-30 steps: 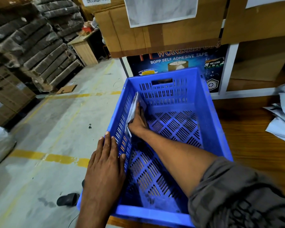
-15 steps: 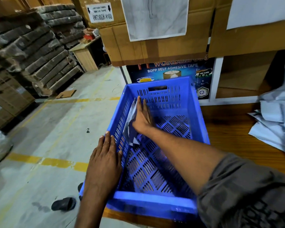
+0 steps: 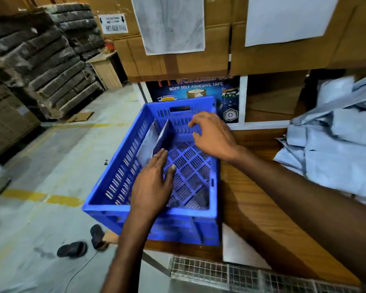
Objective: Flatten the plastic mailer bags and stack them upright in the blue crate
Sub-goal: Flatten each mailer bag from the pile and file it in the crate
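Right hand (image 3: 213, 138) now off mailers (image 3: 150, 143)

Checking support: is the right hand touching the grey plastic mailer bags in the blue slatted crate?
Apart: head view shows blue slatted crate wall between right hand and grey plastic mailer bags.

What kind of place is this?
Probably a warehouse packing area: stacked cartons, a heap of mailer bags waiting to be sorted, and yellow floor lines.

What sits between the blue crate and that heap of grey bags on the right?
Between the blue crate and the heap of bags, the head view shows only bare wooden tabletop, crossed by the person's right forearm.
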Motion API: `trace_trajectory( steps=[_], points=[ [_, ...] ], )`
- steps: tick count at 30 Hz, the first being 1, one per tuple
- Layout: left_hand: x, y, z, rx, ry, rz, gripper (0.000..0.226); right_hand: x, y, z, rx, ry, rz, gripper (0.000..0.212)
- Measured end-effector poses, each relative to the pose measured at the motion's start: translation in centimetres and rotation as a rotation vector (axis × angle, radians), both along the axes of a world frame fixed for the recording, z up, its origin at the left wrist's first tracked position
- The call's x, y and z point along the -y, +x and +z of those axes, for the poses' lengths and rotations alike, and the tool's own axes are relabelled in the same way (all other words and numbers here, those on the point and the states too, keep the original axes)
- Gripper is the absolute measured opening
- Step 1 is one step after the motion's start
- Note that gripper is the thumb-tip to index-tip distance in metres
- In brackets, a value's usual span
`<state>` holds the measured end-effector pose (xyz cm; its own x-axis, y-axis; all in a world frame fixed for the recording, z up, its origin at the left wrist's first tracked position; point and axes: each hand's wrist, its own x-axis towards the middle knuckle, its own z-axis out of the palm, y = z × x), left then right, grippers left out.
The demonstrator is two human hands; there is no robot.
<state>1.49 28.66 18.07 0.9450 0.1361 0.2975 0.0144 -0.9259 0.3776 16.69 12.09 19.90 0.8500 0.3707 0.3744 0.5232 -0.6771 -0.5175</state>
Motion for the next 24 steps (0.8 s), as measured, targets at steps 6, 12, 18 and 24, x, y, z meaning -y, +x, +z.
trace_trajectory(
  steps=[6,12,18,24],
  points=[
    [11.2,0.8,-0.8,0.108,-0.101,-0.045,0.043,10.8,-2.9,-3.4,0.089,0.138,-0.062,0.024],
    [21.1,1.3,-2.7,0.103,-0.102,-0.015,0.045,21.4,-4.1,-6.0,0.054,0.127,-0.053,0.024],
    [27.7,1.0,-6.4,-0.119,-0.078,-0.031,0.046,28.4,-5.4,-8.3,-0.065,0.114,-0.087,0.021],
    [28.8,1.1,-6.8,-0.137,-0.054,-0.064,0.046,30.6,-6.4,-10.0,-0.135,0.067,-0.109,0.02]
  ],
)
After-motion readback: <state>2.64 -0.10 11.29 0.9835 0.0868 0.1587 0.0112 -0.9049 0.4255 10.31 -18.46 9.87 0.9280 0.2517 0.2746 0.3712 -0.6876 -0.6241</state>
